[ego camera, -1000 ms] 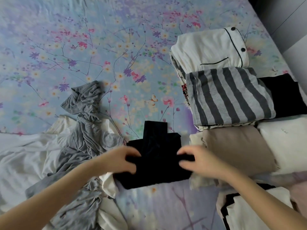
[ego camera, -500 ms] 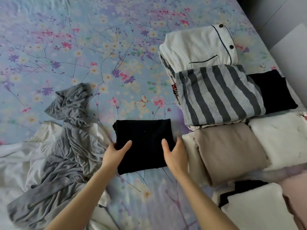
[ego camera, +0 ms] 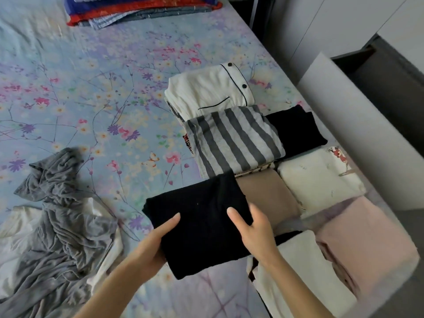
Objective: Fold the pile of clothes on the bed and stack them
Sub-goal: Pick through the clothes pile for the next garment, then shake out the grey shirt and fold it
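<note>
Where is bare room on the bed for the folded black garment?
The folded black garment fits on bare floral sheet between the crumpled grey garment, the folded striped top and the stacked blankets. The right edge, packed with folded piles, is crowded.

We see the black folded garment [ego camera: 202,216] as a matt, fine knit cloth. The bed sheet [ego camera: 91,88] looks to us like smooth printed cloth, lightly creased. The grey garment [ego camera: 52,226] is soft, limp jersey, heavily wrinkled. The striped top [ego camera: 234,143] is matt woven cloth; the white panel [ego camera: 344,125] is smooth and hard.
</note>
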{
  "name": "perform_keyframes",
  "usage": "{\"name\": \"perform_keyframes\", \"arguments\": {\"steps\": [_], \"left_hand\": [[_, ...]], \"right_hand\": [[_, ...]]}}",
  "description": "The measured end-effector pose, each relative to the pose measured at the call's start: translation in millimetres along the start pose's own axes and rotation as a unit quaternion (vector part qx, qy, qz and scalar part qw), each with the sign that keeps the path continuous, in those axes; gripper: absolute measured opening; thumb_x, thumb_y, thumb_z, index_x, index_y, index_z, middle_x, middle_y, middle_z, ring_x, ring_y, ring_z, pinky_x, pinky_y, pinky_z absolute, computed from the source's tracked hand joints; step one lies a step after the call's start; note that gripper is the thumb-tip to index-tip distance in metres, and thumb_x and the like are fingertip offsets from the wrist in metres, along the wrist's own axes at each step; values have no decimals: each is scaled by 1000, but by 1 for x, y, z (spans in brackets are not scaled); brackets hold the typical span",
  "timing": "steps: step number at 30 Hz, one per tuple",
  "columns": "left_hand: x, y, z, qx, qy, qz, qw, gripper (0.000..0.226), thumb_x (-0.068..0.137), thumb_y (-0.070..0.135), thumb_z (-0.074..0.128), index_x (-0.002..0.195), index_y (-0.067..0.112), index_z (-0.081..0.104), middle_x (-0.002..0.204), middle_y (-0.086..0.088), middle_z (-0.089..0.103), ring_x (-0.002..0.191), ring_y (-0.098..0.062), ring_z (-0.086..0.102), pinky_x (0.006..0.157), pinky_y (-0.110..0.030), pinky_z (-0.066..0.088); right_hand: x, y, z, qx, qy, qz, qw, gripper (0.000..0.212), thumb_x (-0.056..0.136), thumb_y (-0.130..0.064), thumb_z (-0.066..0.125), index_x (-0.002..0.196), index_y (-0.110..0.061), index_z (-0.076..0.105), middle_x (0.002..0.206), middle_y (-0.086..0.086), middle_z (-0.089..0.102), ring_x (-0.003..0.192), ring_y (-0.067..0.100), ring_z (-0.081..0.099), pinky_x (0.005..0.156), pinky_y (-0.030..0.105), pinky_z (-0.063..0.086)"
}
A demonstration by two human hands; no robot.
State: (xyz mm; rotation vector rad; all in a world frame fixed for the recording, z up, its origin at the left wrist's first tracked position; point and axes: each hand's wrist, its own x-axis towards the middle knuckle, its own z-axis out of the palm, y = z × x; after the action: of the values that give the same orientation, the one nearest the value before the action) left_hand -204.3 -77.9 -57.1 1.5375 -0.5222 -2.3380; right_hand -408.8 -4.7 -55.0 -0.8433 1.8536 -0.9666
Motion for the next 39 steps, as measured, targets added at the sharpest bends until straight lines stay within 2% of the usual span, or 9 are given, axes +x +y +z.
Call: {"name": "perform_keyframes", "arguments": {"steps": [7,10,13,16,19,22,26,34,39], "left_hand": [[72,-22,119,31,-4,-10,999,56,80,48,65,124,17,49,113,-2,64,102,-20,62,85,-33,54],[113,-38,124,100,88,-44,990,80,79,60,61,140,15,37,124,-4,56,115,-27,54,102,-42,45],[124,-38,122,146,123,-42,981,82,80,65,55,141,14,36,126,-8,55,114,-29,54,99,-43,46],[124,-31,117,173,107,-73,976,75,85,67,45,131,8,46,114,-12,61,100,-29,61,83,-43,55],[113,-19,106,227,101,-109,962,88,84,77,22,118,1,52,102,-19,64,86,-32,66,67,-38,56],[107,-8,80,258,150,-45,953,87,88,71,12,89,0,62,80,-18,68,71,-29,66,67,-34,55],[81,-2,23,229,191,5,955,70,96,60,20,87,3,62,85,-17,66,75,-28,63,69,-33,53],[-24,-43,-127,196,351,31,915,39,99,29,42,81,-2,58,66,-13,57,57,-26,53,55,-26,46],[-87,-104,-208,259,429,9,865,23,87,14,52,65,8,58,57,-8,57,58,-24,53,59,-31,41]], "right_hand": [[71,47,-112,-261,112,35,958,60,88,-65,42,114,-15,60,104,1,68,98,21,63,84,40,52],[87,67,-102,-474,123,68,869,51,98,-49,34,133,-15,47,111,9,64,100,30,60,80,40,46],[80,58,-75,-503,225,-89,830,47,98,-42,39,136,-16,50,118,16,62,104,35,58,88,48,43],[72,61,-37,-509,114,-167,836,55,93,-55,36,142,-30,43,142,14,48,131,38,42,108,61,29],[77,82,-18,-561,6,-86,823,61,91,-63,27,145,-36,35,145,17,43,134,43,36,102,67,31],[79,81,-19,-585,-14,-57,809,63,90,-64,24,144,-34,36,143,20,45,132,46,38,99,68,34],[71,55,-8,-590,-3,-32,807,65,89,-59,21,140,-28,46,138,23,49,128,48,42,99,69,32],[-11,7,106,-436,-66,-183,879,33,90,-31,47,102,-8,67,97,11,66,89,33,64,78,42,51],[-64,30,166,-392,-272,-51,877,36,96,-30,49,125,-11,55,127,8,57,114,27,54,92,33,42]]}}
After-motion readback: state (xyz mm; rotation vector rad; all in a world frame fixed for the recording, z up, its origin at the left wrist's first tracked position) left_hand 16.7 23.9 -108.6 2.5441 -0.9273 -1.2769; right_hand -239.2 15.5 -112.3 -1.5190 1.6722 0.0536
